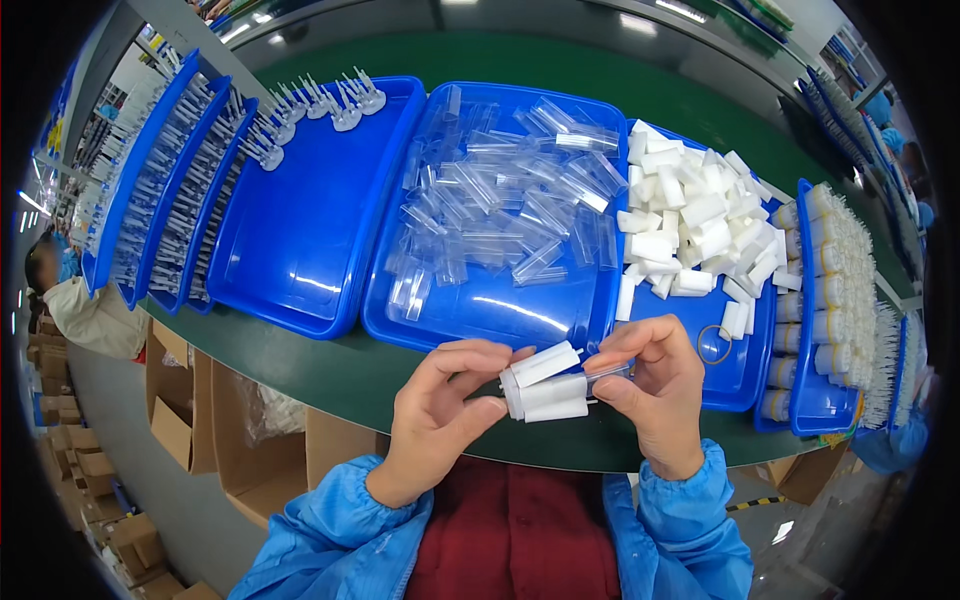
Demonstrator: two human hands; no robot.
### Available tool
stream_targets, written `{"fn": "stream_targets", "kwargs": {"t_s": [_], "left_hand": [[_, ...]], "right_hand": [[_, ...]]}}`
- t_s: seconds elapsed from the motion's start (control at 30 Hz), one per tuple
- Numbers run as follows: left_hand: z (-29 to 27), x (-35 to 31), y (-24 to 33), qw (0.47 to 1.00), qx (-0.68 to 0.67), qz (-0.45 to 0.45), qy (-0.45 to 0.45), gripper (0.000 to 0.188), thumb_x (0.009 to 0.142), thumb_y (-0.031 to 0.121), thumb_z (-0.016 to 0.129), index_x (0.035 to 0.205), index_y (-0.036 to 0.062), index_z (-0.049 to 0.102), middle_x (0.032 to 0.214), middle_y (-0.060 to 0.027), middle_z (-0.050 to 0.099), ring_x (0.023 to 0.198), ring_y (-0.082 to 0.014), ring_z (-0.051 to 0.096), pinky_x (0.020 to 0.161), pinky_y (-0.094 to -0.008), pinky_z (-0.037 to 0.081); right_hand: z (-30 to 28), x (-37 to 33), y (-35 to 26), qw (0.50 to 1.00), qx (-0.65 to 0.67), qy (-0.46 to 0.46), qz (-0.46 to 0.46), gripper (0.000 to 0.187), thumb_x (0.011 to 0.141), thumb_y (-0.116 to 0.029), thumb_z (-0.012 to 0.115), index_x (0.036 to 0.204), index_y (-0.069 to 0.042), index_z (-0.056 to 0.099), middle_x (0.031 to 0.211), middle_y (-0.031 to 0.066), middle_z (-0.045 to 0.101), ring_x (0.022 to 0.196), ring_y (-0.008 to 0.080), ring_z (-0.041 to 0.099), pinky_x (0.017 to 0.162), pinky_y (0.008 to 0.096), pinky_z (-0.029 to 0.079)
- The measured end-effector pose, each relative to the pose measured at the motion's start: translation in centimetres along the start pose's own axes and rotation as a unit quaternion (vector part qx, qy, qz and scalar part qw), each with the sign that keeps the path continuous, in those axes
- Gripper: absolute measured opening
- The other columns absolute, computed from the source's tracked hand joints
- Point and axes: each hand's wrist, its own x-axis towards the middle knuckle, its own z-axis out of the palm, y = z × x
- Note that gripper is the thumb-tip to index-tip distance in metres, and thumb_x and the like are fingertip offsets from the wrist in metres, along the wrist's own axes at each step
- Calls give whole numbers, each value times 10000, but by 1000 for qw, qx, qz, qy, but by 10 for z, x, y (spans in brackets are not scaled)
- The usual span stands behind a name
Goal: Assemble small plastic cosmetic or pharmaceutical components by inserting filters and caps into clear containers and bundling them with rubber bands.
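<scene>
Above the near edge of the bench, my left hand (440,410) is closed round the pale round base of a small part with white cylinders (555,400). The cylinders stick out sideways to the right. Thumb and fingers of my right hand (655,380) pinch a short clear plastic tube (607,371), its left end against the part, between the cylinders. How far it goes in is hidden. Beyond my hands, a blue tray (490,312) holds loose clear tubes (470,190). Right of it, another blue tray (735,380) carries a heap of white cylindrical pieces (705,210).
A blue tray (290,245) at left holds several pronged white parts (345,110) along its far edge. Stacked trays (175,180) of similar parts stand farther left. Stacked trays of white-bristled pieces (845,280) stand at far right. Cardboard boxes (250,430) sit below the green bench (500,60).
</scene>
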Motion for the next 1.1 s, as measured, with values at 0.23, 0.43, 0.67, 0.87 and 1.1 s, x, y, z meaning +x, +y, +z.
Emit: {"fn": "stream_targets", "kwargs": {"t_s": [0.23,0.43,0.67,0.87,1.1], "left_hand": [[4,-9,1,999,22,26,-26,347,856,-155,684,1151,-47,537,1236,-156,514,1326,-379,525,1047,-434,543],[8,-9,18,996,-41,-82,-24,408,902,-82,669,1277,-16,523,1355,-160,473,1375,-337,471,1094,-447,494],[-5,0,18,993,33,-62,-99,377,944,-19,645,1310,9,560,1440,-158,448,1331,-288,509,1077,-422,502],[-3,-5,19,993,62,-88,-48,345,940,-39,648,1282,-15,608,1428,-178,480,1274,-277,566,1014,-368,553],[-19,-11,21,993,13,-85,82,340,930,-91,636,1269,-83,609,1441,-210,487,1277,-272,561,1046,-371,535]], "right_hand": [[3,-12,9,996,-57,-58,-27,365,753,-39,874,985,-52,593,1064,122,636,1039,188,613,941,329,489],[-3,-13,10,992,-100,-70,-33,395,735,-75,895,1020,-41,624,1189,132,604,1118,215,625,912,330,532],[-7,-11,2,960,-225,-139,-98,394,699,-114,916,1014,-85,681,1240,128,621,1139,246,616,922,351,520],[7,-5,3,950,-253,-151,-101,364,713,-117,901,1023,-94,712,1197,120,647,1113,265,606,945,367,485],[16,55,2,803,-523,-109,-265,278,793,-79,767,1060,-56,693,1066,98,670,1007,283,608,863,390,490]]}}
